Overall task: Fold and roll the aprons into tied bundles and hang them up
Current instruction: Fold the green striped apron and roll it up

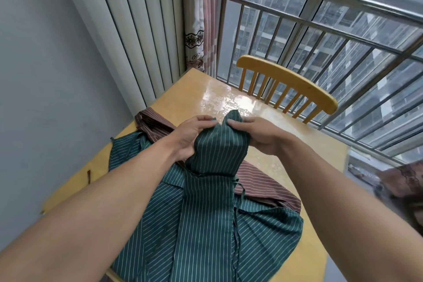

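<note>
Window-side table (pixel 229 91): both hands, left (pixel 191 136) and right (pixel 258 136), pinch green apron (pixel 206 224) top, lifted mid-table. Folding just begun; brown apron (pixel 265 184) untouched beneath.

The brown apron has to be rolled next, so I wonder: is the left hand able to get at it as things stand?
Probably not right away. The left hand grips the green apron, which covers most of the brown apron. Once it lets go, the bare brown part just beside that hand looks easy to reach.
</note>
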### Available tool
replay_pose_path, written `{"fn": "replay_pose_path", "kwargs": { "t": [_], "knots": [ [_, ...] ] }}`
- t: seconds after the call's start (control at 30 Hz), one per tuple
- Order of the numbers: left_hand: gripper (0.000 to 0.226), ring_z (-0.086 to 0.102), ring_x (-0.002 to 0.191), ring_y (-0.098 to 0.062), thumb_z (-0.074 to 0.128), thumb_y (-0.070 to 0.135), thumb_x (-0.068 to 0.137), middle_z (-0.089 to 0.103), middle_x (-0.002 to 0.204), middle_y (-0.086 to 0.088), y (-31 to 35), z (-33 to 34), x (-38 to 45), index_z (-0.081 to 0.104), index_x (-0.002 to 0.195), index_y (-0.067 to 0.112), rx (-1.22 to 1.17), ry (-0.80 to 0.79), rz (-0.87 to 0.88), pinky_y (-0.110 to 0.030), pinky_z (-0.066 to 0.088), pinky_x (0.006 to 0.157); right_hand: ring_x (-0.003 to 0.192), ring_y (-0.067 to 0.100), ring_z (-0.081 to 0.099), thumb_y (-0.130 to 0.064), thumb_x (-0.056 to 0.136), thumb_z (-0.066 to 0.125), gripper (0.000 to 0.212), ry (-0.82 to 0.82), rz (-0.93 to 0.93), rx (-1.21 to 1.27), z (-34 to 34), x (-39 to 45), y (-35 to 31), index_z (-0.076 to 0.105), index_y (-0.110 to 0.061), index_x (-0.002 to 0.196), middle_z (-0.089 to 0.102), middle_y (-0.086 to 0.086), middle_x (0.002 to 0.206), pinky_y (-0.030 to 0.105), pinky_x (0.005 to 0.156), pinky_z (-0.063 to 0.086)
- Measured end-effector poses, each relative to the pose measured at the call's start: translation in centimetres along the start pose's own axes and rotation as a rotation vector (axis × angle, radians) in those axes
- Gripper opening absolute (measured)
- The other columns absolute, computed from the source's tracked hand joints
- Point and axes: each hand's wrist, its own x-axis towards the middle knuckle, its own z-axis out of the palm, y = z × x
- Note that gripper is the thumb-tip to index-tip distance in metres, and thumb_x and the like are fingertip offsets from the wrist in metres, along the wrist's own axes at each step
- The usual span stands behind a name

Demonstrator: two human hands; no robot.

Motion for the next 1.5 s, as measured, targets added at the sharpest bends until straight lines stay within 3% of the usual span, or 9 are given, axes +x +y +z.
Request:
{"fn": "replay_pose_path", "kwargs": {
  "t": [0.2, 0.4, 0.53, 0.7, 0.9, 1.1, 1.27, 1.37, 1.5],
  "knots": [
    [0.041, 0.074, 0.099, -0.029, 0.065, 0.000, 0.094, 0.070, 0.125, -0.018, 0.0, -0.2, -0.2, 0.058, 0.132, 0.013, -0.002, 0.044, 0.029, -0.040, 0.062, 0.072, 0.101, 0.025, 0.071, -0.019, 0.100, 0.064, 0.022, 0.126, -0.205, -0.127, 0.5, -0.5, -1.4, 0.064, -0.022, 0.121, 0.073, 0.007, 0.112, 0.030, 0.069, 0.057],
    [0.047, 0.067, 0.112, -0.030, 0.066, -0.005, 0.088, 0.066, 0.133, -0.017, 1.4, -0.3, -0.6, 0.058, 0.129, 0.016, -0.030, 0.035, 0.101, -0.044, 0.057, 0.091, 0.103, 0.033, 0.068, -0.024, 0.090, 0.076, 0.022, 0.139, -0.330, -0.395, -0.5, -2.1, -3.5, 0.056, -0.014, 0.090, 0.070, 0.014, 0.108, 0.050, 0.084, 0.061],
    [0.055, 0.058, 0.127, -0.032, 0.077, 0.027, 0.083, 0.066, 0.134, -0.015, 1.8, -0.2, -1.3, 0.061, 0.134, 0.013, 0.181, -0.165, -0.071, -0.049, 0.036, 0.119, 0.105, 0.022, 0.071, 0.005, 0.087, 0.072, 0.040, 0.135, -0.378, -0.421, -0.6, -2.5, -4.4, 0.041, -0.017, 0.074, 0.076, 0.006, 0.098, 0.052, 0.093, 0.058],
    [0.052, 0.067, 0.099, -0.026, 0.057, 0.059, 0.096, 0.069, 0.111, -0.011, 1.3, 0.1, -1.1, 0.069, 0.113, 0.011, 0.203, -0.308, -0.300, -0.041, 0.049, 0.099, 0.091, 0.020, 0.071, 0.016, 0.085, 0.069, 0.044, -0.051, -0.369, -0.282, 0.3, -3.1, -3.8, 0.040, -0.017, 0.077, 0.074, 0.012, 0.095, 0.037, 0.085, 0.057],
    [0.019, 0.062, 0.098, -0.025, 0.060, 0.033, 0.095, 0.069, 0.101, -0.007, 3.1, 0.4, 0.0, 0.068, 0.094, 0.017, 0.074, -0.170, -0.047, -0.046, 0.041, 0.105, 0.089, 0.020, 0.065, 0.011, 0.083, 0.074, 0.035, -0.314, -0.229, -0.271, 0.0, -3.1, -2.1, 0.050, -0.014, 0.081, 0.071, 0.008, 0.095, 0.037, 0.083, 0.054],
    [0.009, 0.068, 0.112, -0.021, 0.068, 0.020, 0.091, 0.073, 0.110, -0.003, 9.4, 2.6, 1.5, 0.063, 0.098, 0.018, 0.177, -0.091, 0.218, -0.045, 0.043, 0.109, 0.093, 0.028, 0.072, 0.010, 0.084, 0.074, 0.025, 0.061, -0.320, -0.354, -0.1, -0.2, -1.1, 0.059, -0.011, 0.083, 0.075, 0.012, 0.096, 0.050, 0.095, 0.058],
    [0.126, 0.043, 0.141, -0.035, 0.087, 0.068, 0.050, 0.046, 0.155, -0.013, 11.8, -0.4, 5.4, 0.042, 0.152, 0.009, 0.519, 0.617, 0.192, -0.055, 0.034, 0.118, 0.124, 0.023, 0.057, -0.004, 0.097, 0.065, 0.040, 0.437, -0.373, -0.509, 1.3, 3.8, -1.4, 0.058, -0.015, 0.135, 0.058, 0.004, 0.136, 0.033, 0.096, 0.056],
    [0.089, 0.052, 0.133, -0.029, 0.079, 0.045, 0.078, 0.051, 0.151, -0.009, 8.8, -2.7, 5.0, 0.042, 0.151, 0.010, 0.610, 0.806, 0.268, -0.034, 0.045, 0.105, 0.152, 0.026, 0.026, -0.008, 0.098, 0.065, 0.068, 0.429, -0.300, -0.664, 1.9, 5.7, 1.4, 0.035, -0.021, 0.157, 0.027, 0.005, 0.165, 0.037, 0.121, 0.025],
    [0.042, 0.060, 0.108, -0.016, 0.076, 0.019, 0.091, 0.062, 0.130, -0.004, -2.4, -6.0, 2.9, 0.061, 0.130, 0.014, 0.730, 0.551, 0.082, -0.026, 0.047, 0.086, 0.139, 0.023, 0.044, -0.014, 0.097, 0.067, 0.057, 0.401, -0.151, -0.672, 3.7, 4.5, 8.8, 0.044, -0.022, 0.149, 0.042, 0.004, 0.153, 0.035, 0.115, 0.035]
  ]
}}
